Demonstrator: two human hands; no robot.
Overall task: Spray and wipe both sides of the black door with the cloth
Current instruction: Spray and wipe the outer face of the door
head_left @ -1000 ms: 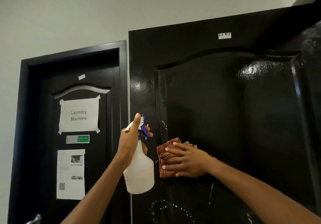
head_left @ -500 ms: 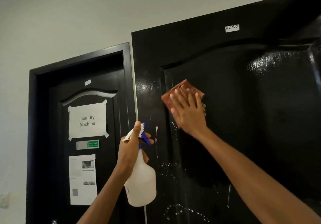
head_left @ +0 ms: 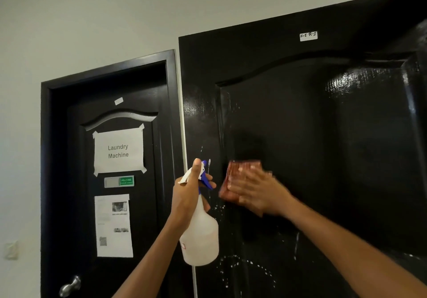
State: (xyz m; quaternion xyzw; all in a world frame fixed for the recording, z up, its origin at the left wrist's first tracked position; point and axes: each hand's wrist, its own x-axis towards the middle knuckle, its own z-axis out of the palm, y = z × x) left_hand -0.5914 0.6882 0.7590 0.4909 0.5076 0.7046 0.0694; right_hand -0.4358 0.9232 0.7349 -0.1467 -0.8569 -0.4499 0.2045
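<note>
"laundry machine" sign [head_left: 118, 151] on bg door, "f-i r-j" tag [head_left: 308, 36]

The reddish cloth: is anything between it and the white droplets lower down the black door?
Nothing visible. The reddish checked cloth lies under the right hand on the glossy black door; bare panel leads down to the white spray droplets.

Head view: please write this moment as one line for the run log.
phase: wiping | right hand: presses cloth on black door | left hand: holds spray bottle
</note>
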